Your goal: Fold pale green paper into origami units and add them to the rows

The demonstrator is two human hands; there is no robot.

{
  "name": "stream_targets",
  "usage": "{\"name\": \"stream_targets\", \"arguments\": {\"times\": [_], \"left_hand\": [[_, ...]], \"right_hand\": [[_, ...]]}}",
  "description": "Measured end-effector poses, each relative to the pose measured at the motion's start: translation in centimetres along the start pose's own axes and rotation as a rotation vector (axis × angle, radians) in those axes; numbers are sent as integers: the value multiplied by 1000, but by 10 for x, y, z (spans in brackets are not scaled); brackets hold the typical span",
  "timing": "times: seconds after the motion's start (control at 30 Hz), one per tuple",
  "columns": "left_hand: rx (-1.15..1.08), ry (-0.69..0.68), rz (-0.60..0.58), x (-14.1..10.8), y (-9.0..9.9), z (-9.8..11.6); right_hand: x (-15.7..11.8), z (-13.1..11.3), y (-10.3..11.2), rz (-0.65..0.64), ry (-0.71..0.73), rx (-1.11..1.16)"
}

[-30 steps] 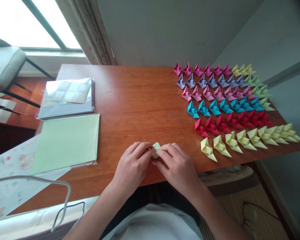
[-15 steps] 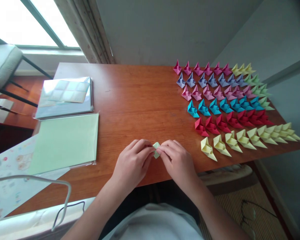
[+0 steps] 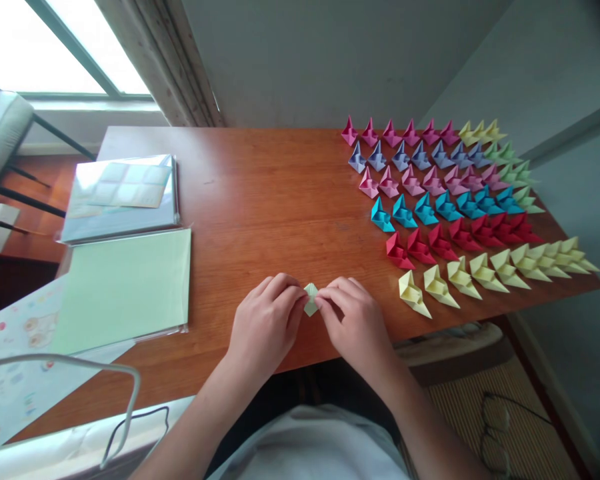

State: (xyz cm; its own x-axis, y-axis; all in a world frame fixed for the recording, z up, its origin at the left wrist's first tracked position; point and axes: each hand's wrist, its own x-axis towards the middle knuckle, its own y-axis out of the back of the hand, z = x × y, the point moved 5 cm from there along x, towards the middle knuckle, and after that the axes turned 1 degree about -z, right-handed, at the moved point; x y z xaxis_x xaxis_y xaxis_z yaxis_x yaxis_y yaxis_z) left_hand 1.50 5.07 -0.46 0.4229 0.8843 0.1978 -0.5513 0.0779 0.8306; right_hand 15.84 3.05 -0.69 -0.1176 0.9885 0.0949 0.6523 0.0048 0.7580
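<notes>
A small folded piece of pale green paper (image 3: 311, 301) is pinched between my two hands, just above the table's near edge. My left hand (image 3: 265, 323) is closed, thumb and fingertips on the paper's left corner. On its right corner the thumb and fingers of my right hand (image 3: 356, 320) are pressed together. The paper is diamond-shaped with a crease at its top. To the right of my right hand stands a row of pale yellow folded paper boats (image 3: 415, 293).
Behind the yellow row are rows of red (image 3: 397, 250), blue (image 3: 381, 215), pink (image 3: 369, 183), purple (image 3: 357, 157) and magenta paper boats (image 3: 349, 132). A green paper pack (image 3: 125, 287) and a clear-wrapped pack (image 3: 123, 220) lie left, near a white cable (image 3: 136, 393).
The view has shifted slightly. My fingers have drawn a little apart, so more of the green paper shows between them. Both hands keep their pinch.
</notes>
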Motion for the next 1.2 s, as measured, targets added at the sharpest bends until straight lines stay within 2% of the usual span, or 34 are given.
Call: {"name": "stream_targets", "arguments": {"times": [0.2, 0.4, 0.5, 0.67, 0.9, 1.2], "left_hand": [[121, 30, 17, 2, -1, 1], [133, 32, 33, 2, -3, 0], [147, 20, 6, 4, -4, 0], [107, -12, -74, 8, -5, 0], [47, 21, -161, 15, -1, -7], [-61, 2, -205, 11, 3, -8]], "right_hand": [[7, 4, -1, -43, -81, -54], [6, 3, -2, -23, -81, -95], [6, 0, -3, -5, -102, -138], [8, -3, -5, -43, -110, -235], [8, 2, -3, -37, -47, -138], [-1, -2, 0, 15, 44, -51]]}}
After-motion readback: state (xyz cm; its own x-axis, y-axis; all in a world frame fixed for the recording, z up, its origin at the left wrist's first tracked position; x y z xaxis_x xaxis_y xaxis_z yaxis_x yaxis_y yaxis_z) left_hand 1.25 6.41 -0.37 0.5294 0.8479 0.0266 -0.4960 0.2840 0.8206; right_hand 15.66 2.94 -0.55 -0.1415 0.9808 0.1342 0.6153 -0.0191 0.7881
